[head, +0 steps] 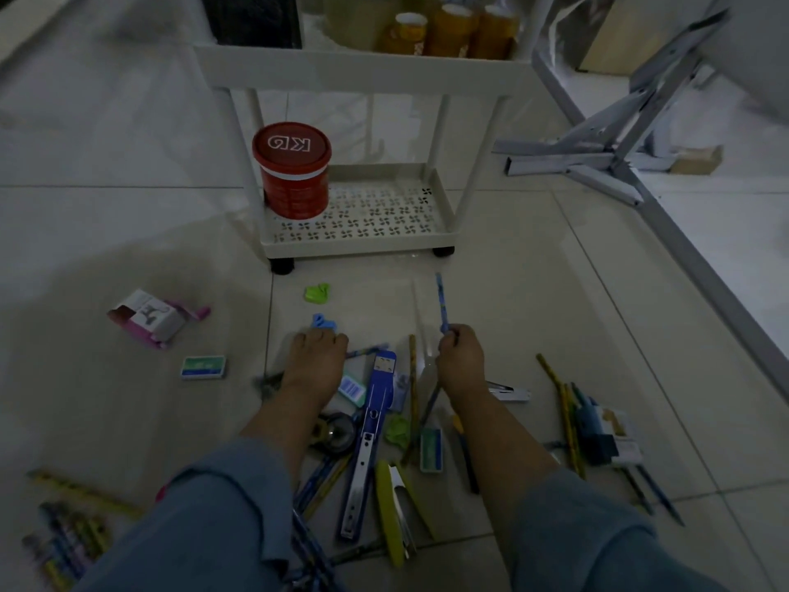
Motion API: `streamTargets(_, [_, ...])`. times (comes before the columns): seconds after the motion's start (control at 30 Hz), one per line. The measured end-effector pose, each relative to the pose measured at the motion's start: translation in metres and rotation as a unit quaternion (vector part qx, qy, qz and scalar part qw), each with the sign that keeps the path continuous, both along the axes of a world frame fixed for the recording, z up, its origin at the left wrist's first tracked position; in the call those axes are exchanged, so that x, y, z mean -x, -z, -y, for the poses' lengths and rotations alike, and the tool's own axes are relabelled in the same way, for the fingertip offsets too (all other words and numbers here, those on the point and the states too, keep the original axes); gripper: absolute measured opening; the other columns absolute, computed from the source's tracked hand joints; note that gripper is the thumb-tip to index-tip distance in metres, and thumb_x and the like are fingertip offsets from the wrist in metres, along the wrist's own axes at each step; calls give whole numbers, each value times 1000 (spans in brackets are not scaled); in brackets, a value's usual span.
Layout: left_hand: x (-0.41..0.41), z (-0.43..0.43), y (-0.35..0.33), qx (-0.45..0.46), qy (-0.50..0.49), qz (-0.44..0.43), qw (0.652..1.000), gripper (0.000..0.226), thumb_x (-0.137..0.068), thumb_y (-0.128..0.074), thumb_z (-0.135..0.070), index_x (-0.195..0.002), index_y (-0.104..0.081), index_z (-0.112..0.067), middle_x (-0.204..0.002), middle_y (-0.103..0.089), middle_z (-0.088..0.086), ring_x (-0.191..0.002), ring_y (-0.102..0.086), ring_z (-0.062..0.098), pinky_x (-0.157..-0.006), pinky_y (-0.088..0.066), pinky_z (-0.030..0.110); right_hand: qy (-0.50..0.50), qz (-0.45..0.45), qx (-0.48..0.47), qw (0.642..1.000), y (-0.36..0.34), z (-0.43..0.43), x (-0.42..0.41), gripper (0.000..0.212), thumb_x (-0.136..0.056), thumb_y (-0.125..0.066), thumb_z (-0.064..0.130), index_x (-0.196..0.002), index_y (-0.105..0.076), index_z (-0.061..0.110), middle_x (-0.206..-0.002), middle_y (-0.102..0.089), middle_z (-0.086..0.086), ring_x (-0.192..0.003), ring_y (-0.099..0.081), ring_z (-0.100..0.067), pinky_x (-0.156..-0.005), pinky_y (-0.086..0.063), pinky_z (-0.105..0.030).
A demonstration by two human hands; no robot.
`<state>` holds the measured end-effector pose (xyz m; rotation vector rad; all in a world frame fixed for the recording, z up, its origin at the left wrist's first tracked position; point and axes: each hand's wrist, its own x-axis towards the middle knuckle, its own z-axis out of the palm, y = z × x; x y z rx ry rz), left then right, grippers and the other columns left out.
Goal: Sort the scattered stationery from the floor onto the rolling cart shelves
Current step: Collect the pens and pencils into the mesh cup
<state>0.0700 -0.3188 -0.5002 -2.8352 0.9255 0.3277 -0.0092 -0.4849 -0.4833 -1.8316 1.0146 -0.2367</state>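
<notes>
Red plastic tub (294,173) stands at the 9 o'clock end of the perforated bottom shelf of the rolling cart (363,243). Two white letters on its lid, upside down from here, look like "KG". On the shelf above, orange jars (452,32) are blurred and cut off by the top edge, and their labels are unreadable.

The right hand (459,356) is closed round the lower end of a blue pencil (441,301), which is held above the floor (533,292) and points to 12 o'clock, toward the cart. The left hand (318,354) lies palm down on the floor with its fingers spread and fairly straight, gripping nothing that shows. Its fingertips touch a blue clip (323,322), and a green clip (317,293) lies just beyond at 12 o'clock.

Between the forearms is a heap of stationery:
- a long blue tool (380,403) with a metal bar
- a barcode label (353,388), too small to read
- a yellow stapler (384,506) at 6 o'clock

At 9 o'clock from the left hand lies a green-and-blue eraser box (203,367), its print illegible. At 10 o'clock is a pink-and-white box (147,318) bearing a dark figure I cannot make out. Loose pencils (563,416) lie at 3 o'clock from the right hand. Crayons (64,536) sit dim in the 7 o'clock corner. Denim sleeves (222,519) hide part of the heap.
</notes>
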Motion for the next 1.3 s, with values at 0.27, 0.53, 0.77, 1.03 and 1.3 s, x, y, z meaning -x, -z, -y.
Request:
streamTargets(0.27, [15, 14, -41, 417, -180, -245, 857, 12, -99, -39, -15, -96, -48, -8, -88, -50, 13, -67, -47, 18, -58, -41, 29, 100, 121, -287, 945, -24, 2, -11, 23, -101, -29, 11, -106, -52, 8, -64, -39, -1, -38, -30, -6, -35, -25, -18])
streamTargets(0.53, [28, 0, -64, 310, -108, -465, 822, 18, -92, -57, -21, -79, -53, -9, -70, -51, 3, -64, -48, 13, -54, -36, 16, 136, 200, -422, 874, -44, -21, -23, 15, -102, -33, 12, -105, -47, 7, -67, -41, -5, -56, -36, -18, -56, -38, -32])
streamTargets(0.77, [42, -47, -59, 243, -136, -346, 896, 16, -94, -48, -23, -79, -47, -17, -77, -49, 3, -76, -50, 21, -65, -36, 28, 73, -115, -73, 988, -5, -11, 1, 40, -95, -47, 24, -118, -52, -9, -102, -60, -23, -92, -58, -35, -76, -45, -37])
streamTargets(1.03, [94, -73, -37, 112, -185, -237, 947, 39, -75, -71, -38, -102, -63, -10, -105, -65, 9, -97, -63, 25, -78, -51, 34, -68, -221, 54, 972, 9, -47, 25, 31, -94, -53, 17, -109, -56, -10, -119, -58, -26, -112, -56, -37, -87, -46, -36])
streamTargets(1.3, [118, -47, -15, 38, -189, -140, 971, 23, -88, -60, -24, -107, -60, -10, -114, -64, 9, -104, -63, 26, -82, -52, 34, 27, -97, 46, 994, -11, -30, 48, 30, -90, -52, 13, -112, -44, -6, -109, -58, -27, -97, -58, -38, -71, -41, -33])
